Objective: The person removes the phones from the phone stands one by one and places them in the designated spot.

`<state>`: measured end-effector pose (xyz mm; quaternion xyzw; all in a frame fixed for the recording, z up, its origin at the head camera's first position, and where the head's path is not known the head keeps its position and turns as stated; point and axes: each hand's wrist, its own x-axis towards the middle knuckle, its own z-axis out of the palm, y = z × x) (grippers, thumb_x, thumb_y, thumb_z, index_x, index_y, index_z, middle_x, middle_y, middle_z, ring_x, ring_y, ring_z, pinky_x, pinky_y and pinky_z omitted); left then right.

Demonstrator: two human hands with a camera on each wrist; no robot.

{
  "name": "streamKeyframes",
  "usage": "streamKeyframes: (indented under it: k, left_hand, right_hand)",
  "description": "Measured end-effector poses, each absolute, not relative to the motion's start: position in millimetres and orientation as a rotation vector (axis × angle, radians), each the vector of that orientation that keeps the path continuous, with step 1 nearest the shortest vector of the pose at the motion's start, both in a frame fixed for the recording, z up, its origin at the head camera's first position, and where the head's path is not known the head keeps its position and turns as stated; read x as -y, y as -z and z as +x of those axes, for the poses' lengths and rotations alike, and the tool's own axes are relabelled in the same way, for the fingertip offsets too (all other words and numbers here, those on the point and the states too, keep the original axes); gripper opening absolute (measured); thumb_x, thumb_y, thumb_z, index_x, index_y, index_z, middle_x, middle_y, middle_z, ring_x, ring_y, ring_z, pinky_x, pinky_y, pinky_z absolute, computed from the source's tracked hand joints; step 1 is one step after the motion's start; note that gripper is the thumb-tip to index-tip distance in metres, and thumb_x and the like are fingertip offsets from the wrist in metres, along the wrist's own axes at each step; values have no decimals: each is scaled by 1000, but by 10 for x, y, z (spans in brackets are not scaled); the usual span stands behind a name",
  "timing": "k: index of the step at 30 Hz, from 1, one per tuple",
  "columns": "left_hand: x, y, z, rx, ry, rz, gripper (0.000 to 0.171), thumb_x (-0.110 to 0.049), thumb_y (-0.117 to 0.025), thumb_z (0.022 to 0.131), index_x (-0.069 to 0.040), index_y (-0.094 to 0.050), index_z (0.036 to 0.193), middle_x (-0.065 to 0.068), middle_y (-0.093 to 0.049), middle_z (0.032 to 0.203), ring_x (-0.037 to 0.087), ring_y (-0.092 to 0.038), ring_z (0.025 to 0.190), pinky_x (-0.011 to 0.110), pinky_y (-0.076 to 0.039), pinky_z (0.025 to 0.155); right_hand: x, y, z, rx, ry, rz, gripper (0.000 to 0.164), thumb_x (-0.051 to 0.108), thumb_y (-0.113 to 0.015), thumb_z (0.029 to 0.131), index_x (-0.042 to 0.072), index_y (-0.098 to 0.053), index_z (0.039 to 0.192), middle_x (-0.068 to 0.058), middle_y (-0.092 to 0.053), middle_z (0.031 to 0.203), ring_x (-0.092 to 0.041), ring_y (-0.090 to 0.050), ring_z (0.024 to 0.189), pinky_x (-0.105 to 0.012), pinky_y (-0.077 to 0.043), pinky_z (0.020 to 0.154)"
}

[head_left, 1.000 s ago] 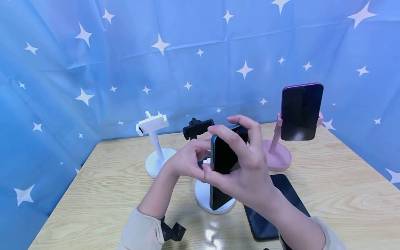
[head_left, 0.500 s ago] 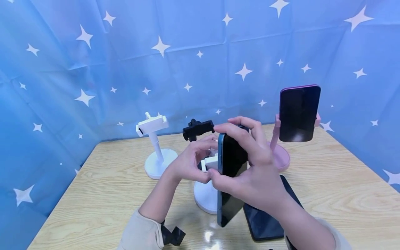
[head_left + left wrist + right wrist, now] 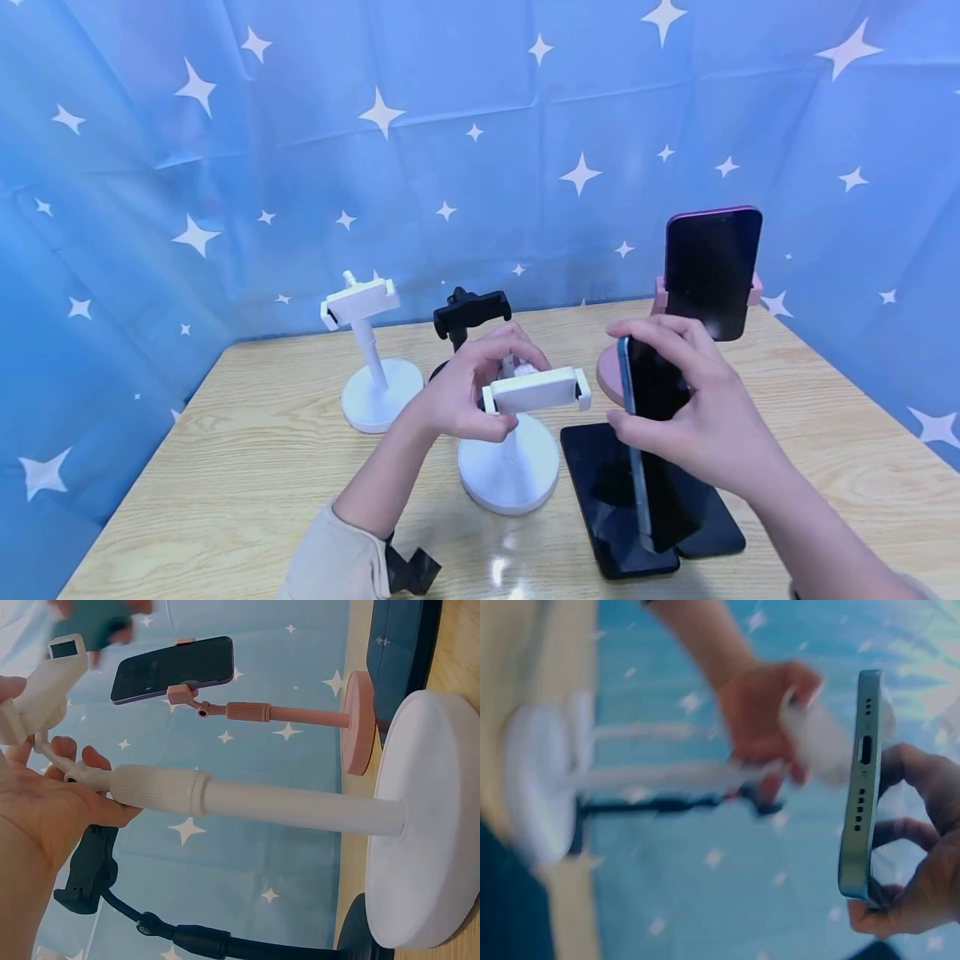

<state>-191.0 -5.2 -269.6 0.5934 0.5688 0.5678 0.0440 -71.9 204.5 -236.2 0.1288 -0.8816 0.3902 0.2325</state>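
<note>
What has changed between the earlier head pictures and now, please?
The right hand has carried the held phone rightward, away from the front white stand, exposing its clamp. The left hand still holds that stand near the clamp. The pink stand and black stand stayed put.

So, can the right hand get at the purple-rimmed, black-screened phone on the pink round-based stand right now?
Probably not: the right hand grips a blue-edged, black-screened phone. Otherwise, nothing visible seems to block the purple-rimmed phone.

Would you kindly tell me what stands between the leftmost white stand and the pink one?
The head view shows the black stand and, nearer, the white stand the left hand grips.
</note>
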Motion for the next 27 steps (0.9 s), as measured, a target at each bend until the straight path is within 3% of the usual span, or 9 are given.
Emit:
streamKeyframes:
  k: [7, 15, 27]
  left_hand:
    - [40, 2629, -1916, -1784, -1795, 1813, 42, -7, -57, 56, 3, -57, 97, 13, -48, 91, 24, -40, 87, 33, -44, 63]
    - [-137, 2590, -1932, -1818, -1931, 1770, 42, -4, -55, 56, 6, -56, 97, 13, -45, 91, 22, -40, 90, 35, -43, 68]
    - [-614, 2655, -2224, -1931, -2100, 1871, 41, -8, -51, 56, 3, -57, 95, 11, -44, 87, 18, -39, 85, 28, -39, 66]
  right_hand:
    - [-2607, 2785, -831, 2702, -891, 264, 67, 13, -76, 67, 12, -47, 127, -16, -39, 119, -35, -42, 100, -56, -38, 73]
    - [-3149, 3210, -952, 2944, -766, 164, 68, 18, -76, 67, 2, -46, 126, -28, -40, 115, -42, -44, 95, -56, -43, 69]
    - [-3529, 3593, -1139, 2995, -697, 103, 62, 17, -77, 61, 0, -53, 115, -26, -48, 99, -36, -42, 90, -45, -41, 65]
